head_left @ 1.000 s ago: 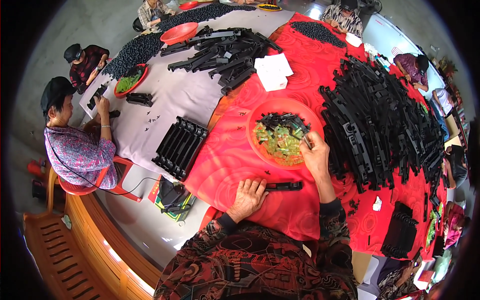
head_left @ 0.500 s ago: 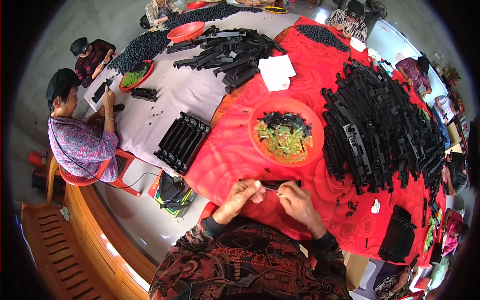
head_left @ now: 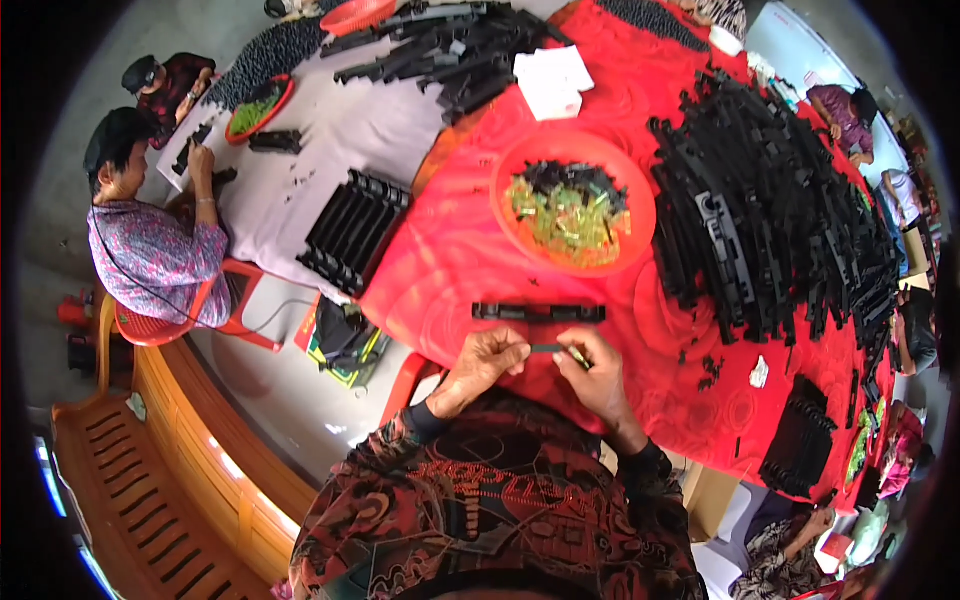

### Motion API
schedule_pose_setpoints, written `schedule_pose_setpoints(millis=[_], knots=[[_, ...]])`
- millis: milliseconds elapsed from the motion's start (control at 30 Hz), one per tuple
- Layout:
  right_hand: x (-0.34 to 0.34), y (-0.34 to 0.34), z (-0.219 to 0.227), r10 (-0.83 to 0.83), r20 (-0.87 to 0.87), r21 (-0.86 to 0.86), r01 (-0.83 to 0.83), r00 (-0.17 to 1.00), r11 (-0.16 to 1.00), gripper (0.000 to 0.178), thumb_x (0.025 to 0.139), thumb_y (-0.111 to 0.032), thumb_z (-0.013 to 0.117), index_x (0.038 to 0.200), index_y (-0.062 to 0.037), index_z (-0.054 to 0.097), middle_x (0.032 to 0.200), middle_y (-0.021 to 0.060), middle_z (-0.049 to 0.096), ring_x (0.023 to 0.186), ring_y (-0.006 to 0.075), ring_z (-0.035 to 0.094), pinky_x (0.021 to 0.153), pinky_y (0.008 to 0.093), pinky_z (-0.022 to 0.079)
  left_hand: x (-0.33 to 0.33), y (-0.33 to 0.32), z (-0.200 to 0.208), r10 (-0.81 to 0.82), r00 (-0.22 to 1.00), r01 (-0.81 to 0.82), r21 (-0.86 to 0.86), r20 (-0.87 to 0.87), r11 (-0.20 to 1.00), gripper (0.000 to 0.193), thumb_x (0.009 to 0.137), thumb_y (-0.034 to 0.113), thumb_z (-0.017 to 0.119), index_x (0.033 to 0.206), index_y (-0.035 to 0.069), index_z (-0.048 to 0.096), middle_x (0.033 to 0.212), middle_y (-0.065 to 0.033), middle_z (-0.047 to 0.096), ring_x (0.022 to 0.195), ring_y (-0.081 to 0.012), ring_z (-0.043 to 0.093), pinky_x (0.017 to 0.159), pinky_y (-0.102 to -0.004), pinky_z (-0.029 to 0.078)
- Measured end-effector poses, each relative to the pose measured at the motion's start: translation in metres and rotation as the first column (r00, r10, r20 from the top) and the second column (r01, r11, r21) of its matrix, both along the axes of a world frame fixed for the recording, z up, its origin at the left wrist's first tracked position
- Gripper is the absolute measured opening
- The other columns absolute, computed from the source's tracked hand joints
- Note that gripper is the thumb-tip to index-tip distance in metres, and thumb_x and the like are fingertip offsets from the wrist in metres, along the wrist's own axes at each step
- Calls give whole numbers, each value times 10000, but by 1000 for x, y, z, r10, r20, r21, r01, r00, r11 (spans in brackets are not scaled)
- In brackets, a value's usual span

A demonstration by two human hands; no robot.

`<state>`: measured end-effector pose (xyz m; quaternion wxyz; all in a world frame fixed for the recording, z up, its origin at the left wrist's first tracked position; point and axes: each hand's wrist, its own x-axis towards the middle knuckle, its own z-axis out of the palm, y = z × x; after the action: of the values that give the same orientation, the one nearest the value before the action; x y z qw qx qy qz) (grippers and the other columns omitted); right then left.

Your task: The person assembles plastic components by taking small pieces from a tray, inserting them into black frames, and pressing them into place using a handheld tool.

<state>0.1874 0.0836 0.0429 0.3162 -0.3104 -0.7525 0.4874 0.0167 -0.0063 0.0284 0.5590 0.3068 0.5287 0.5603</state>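
My left hand (head_left: 487, 362) and my right hand (head_left: 595, 372) face each other at the table's near edge. Between their pinched fingertips runs a small thin dark strip (head_left: 545, 348), held at both ends. A bit of yellow-green shows at the right fingertips; its shape is too small to make out. Just beyond my hands a long black plastic housing (head_left: 538, 312) lies crosswise on the red cloth. Farther off stands a red plastic bowl (head_left: 505, 245) with small black pieces and clear yellow-green pieces in it.
A large heap of black housings (head_left: 760, 220) covers the right side. White boxes (head_left: 552, 82) stand beyond the bowl. A row of black housings (head_left: 355, 235) sits at left, another stack (head_left: 798, 440) at right. A person (head_left: 150, 240) works on the left.
My view has tilted, so table things sit higher in the picture. The strip between my fingers shows more plainly, and the housing beyond my hands is uncovered.
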Motion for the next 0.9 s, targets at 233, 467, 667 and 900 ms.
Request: schedule_pose_setpoints(millis=[233, 467, 667, 900], knots=[[14, -1, -22, -26, 21, -276, 31, 999, 961, 111, 789, -37, 642, 887, -32, 591, 705, -35, 533, 646, 36, 461, 565, 208, 386, 18, -4, -25, 5, 960, 17, 76, -279, 997, 129, 865, 137, 630, 832, 25, 574, 645, -19, 568, 599, -102, 538, 539, -247, 440], [35, 33, -25, -413, -68, -226, 389, 908, 893, 24, 809, -11, 598, 810, -30, 583, 652, -72, 461, 599, 11, 390, 534, 170, 331, -9, 11, -13, 291, 200, 87, 312, -936, 946, 326, 774, 167, 675, 1055, 31, 585, 967, -140, 583, 897, -331, 544, 841, -431, 407], [59, 58, -36, -492, 76, -15, 494, 867, 869, 35, 796, 3, 605, 805, -8, 574, 619, -27, 451, 583, 42, 397, 529, 206, 353, -37, 25, -26, 212, 84, 93, 219, -974, 971, 447, 758, 222, 672, 1135, 20, 540, 1063, -145, 542, 956, -343, 492, 818, -437, 401], [71, 55, -46, -484, 129, 10, 487, 865, 873, 58, 795, 5, 597, 777, -2, 542, 612, -11, 438, 579, 53, 392, 523, 226, 352, -32, 16, -45, 221, 77, 51, 226, -972, 973, 473, 742, 223, 684, 1152, 38, 540, 1055, -138, 545, 953, -333, 493, 807, -419, 401]])
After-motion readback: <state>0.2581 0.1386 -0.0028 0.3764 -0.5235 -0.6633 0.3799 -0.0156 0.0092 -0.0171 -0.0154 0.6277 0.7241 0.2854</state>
